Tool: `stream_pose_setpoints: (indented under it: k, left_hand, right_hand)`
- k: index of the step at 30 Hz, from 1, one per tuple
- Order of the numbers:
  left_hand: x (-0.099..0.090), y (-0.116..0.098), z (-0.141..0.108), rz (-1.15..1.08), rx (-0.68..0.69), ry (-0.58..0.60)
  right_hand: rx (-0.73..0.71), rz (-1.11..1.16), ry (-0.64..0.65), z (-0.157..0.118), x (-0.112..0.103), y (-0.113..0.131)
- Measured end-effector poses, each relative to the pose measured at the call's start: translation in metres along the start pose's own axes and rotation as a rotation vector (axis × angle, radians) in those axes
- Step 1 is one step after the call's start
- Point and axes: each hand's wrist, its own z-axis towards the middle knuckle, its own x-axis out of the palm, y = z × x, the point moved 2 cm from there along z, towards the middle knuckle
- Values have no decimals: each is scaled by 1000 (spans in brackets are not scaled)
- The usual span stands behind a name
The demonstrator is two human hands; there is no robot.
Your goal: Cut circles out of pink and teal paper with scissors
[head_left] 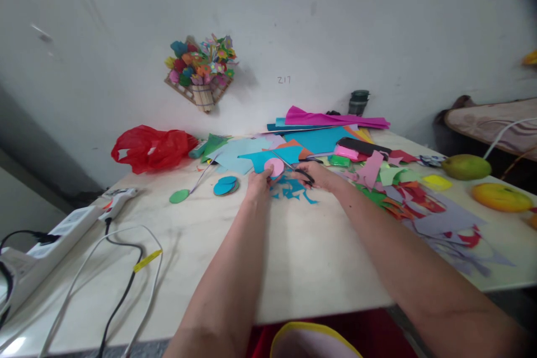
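Observation:
My left hand [260, 180] is closed on a pink paper circle [274, 167] laid against a sheet of blue paper [255, 160]. In my right hand [318, 174] is a pair of scissors [305, 174], its blades reaching left over the blue sheet beside the circle. Small blue paper scraps [290, 188] lie on the table just below both hands. To the left of my left hand rests a small pile of blue paper circles [225, 185], and farther left a green circle [179, 196].
Coloured paper sheets [319, 139] lie along the wall. Mixed paper scraps [423, 207] cover the right side, near a green mango [466, 167] and a yellow fruit [501, 197]. On the left are a red plastic bag [153, 148], a power strip [62, 240] and loose cables [135, 271].

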Motion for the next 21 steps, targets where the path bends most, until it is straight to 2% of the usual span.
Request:
stream_pose_setpoints:
  k: [10,16,21]
  left_hand:
    - [-1,0,1,5,-20,42]
    - [0,-1,0,35,-37,57]
    - [-1,1,0,39,-36,80]
  right_hand:
    - [-15,-14,41,-2,-6,1]
    - [32,-34,45,-3,-7,0]
    - [3,-96,39,-2,-8,-1]
